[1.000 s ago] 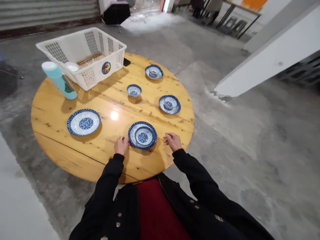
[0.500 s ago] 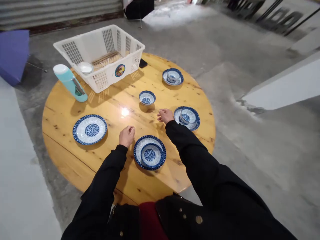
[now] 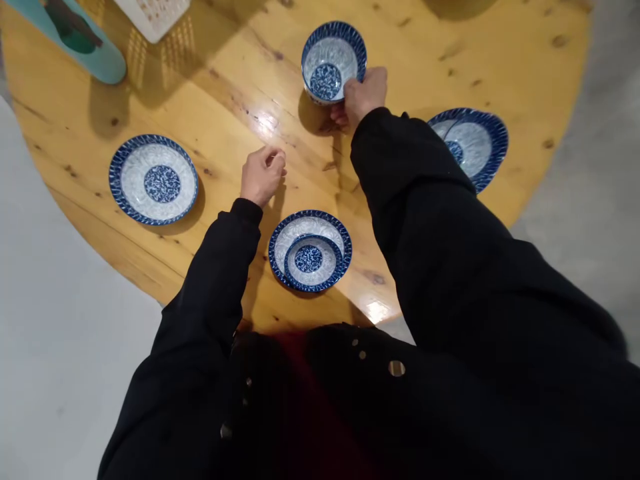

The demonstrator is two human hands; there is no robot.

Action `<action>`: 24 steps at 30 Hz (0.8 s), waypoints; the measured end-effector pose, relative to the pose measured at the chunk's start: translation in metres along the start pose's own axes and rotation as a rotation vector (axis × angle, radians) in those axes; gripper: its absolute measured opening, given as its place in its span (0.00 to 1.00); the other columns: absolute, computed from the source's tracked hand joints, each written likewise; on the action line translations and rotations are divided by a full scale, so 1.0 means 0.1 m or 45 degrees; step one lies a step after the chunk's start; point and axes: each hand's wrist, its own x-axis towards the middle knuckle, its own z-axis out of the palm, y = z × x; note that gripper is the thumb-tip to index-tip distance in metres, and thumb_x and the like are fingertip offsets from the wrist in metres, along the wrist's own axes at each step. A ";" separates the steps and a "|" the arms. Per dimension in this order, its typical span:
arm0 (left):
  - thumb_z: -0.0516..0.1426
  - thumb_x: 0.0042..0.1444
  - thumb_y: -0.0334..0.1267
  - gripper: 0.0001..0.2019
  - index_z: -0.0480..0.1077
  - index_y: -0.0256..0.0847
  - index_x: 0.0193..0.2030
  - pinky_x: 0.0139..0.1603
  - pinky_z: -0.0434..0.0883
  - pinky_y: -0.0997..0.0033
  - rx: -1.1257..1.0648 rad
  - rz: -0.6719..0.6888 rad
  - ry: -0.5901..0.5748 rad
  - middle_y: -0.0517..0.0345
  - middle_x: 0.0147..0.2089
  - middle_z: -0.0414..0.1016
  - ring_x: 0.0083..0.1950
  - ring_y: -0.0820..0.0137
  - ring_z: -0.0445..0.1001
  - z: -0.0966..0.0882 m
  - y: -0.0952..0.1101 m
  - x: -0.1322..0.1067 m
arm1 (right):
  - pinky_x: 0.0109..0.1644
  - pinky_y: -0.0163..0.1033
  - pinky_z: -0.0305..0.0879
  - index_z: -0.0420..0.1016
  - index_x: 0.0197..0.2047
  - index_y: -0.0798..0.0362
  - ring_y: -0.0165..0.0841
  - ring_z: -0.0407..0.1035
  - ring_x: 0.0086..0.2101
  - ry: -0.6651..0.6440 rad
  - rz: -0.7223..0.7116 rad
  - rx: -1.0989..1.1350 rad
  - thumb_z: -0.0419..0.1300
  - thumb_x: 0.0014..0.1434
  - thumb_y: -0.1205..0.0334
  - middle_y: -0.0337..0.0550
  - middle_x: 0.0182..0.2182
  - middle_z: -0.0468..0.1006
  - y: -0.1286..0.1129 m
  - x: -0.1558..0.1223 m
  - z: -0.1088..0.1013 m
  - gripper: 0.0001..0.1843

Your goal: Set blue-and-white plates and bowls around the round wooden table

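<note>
My right hand [image 3: 365, 97] grips the lower right rim of a blue-and-white bowl [image 3: 329, 57], thumb over the edge. The bowl tilts slightly toward me, and its shadow falls on the wood below. My left hand [image 3: 263, 175] hovers over the table with its fingers curled together; whether anything is inside them is hidden. Left of it lies a bare blue-rimmed plate [image 3: 131, 177]. Nearer to me, a small bowl [image 3: 325, 260] sits in a second plate [image 3: 293, 233]. My right sleeve partly covers a third plate [image 3: 493, 147] with a bowl on it.
The round wooden table [image 3: 240, 93] spans the view. At its upper left stand a turquoise bottle [image 3: 107, 63] and the corner of a white plastic basket [image 3: 155, 17]. Pale floor [image 3: 50, 300] shows beyond the table edge.
My right hand has moved forward and taken hold of the bowl that stood alone. My left hand stays curled. The view has tipped down and closer, cutting off most of the basket.
</note>
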 end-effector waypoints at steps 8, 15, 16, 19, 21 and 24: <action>0.48 0.68 0.56 0.23 0.64 0.43 0.60 0.46 0.77 0.66 0.008 0.052 -0.057 0.52 0.44 0.77 0.46 0.65 0.81 -0.39 0.56 -0.16 | 0.30 0.35 0.74 0.71 0.28 0.62 0.30 0.72 0.21 -0.295 -0.111 -0.001 0.57 0.56 0.73 0.43 0.17 0.72 -0.12 -0.90 0.06 0.06; 0.44 0.71 0.50 0.17 0.67 0.42 0.49 0.39 0.76 0.72 0.124 0.133 -0.117 0.56 0.34 0.78 0.34 0.72 0.80 -1.21 0.75 -0.46 | 0.26 0.39 0.76 0.73 0.37 0.58 0.35 0.72 0.21 -0.522 -0.229 0.128 0.61 0.53 0.67 0.41 0.17 0.72 -0.38 -1.52 0.24 0.06; 0.45 0.71 0.49 0.16 0.68 0.41 0.46 0.37 0.76 0.73 0.143 0.148 -0.124 0.56 0.33 0.78 0.32 0.72 0.79 -1.36 0.74 -0.50 | 0.26 0.38 0.76 0.73 0.37 0.58 0.34 0.72 0.20 -0.525 -0.249 0.138 0.61 0.53 0.66 0.40 0.17 0.72 -0.44 -1.62 0.30 0.07; 0.47 0.70 0.44 0.14 0.68 0.41 0.39 0.35 0.74 0.75 0.217 0.187 -0.127 0.58 0.30 0.77 0.29 0.74 0.77 -1.82 0.64 -0.60 | 0.25 0.34 0.74 0.72 0.37 0.58 0.31 0.71 0.19 -0.543 -0.291 0.145 0.60 0.54 0.66 0.40 0.18 0.73 -0.59 -1.92 0.57 0.06; 0.48 0.68 0.40 0.12 0.67 0.41 0.34 0.34 0.74 0.76 0.271 0.190 -0.112 0.59 0.28 0.76 0.28 0.74 0.77 -2.12 0.52 -0.63 | 0.25 0.34 0.74 0.71 0.35 0.57 0.30 0.71 0.19 -0.569 -0.302 0.124 0.60 0.54 0.66 0.39 0.18 0.73 -0.68 -2.10 0.82 0.04; 0.49 0.65 0.37 0.12 0.65 0.41 0.30 0.34 0.73 0.74 0.335 0.160 -0.093 0.60 0.26 0.74 0.27 0.73 0.76 -2.53 0.29 -0.65 | 0.25 0.35 0.73 0.70 0.31 0.56 0.31 0.71 0.19 -0.601 -0.307 0.059 0.59 0.53 0.66 0.40 0.18 0.73 -0.74 -2.31 1.24 0.02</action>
